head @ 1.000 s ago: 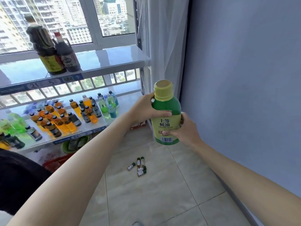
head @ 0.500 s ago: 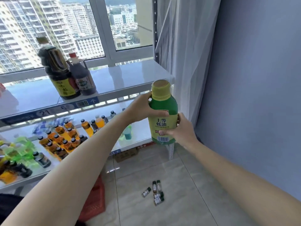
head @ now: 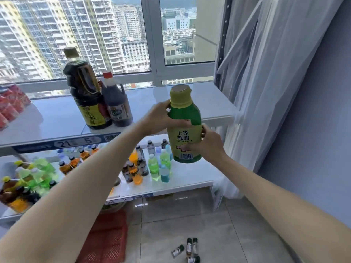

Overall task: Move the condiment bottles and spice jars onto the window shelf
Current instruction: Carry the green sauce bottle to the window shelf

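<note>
Room: a corner by a large window [head: 114, 35] looking onto high-rise blocks, with a sheer white curtain [head: 266, 82] and a blue-grey wall [head: 322, 130] on the right, and a floor of pale grey tiles [head: 218, 234].
Upper surface: a glossy white window shelf [head: 212, 103] with a blue label strip on its front edge showing 21 and 5.
On that shelf: a tall dark soy-sauce bottle with a yellow label [head: 86, 92] touching a smaller dark bottle with a red cap [head: 116, 103]; red packets [head: 11, 105] at the far left.
Lower surface: a white shelf [head: 190, 179] crowded with small orange, green, blue and dark drink bottles [head: 152, 164].
Floor items: a red plastic crate [head: 106, 240] under the lower shelf, and 4 small glass spice jars [head: 190, 250] lying close together on the tiles.
Task bottle: a green oyster-sauce bottle with a yellow cap and yellow label [head: 183, 126], upright, held in the air in front of the window shelf's front edge, to the right of the 2 dark bottles and apart from them.
Left hand [head: 161, 118]: fingers curled round the bottle's shoulder, just below the cap.
Right hand [head: 207, 145]: gripping the bottle's lower body at the label, thumb across the front.
</note>
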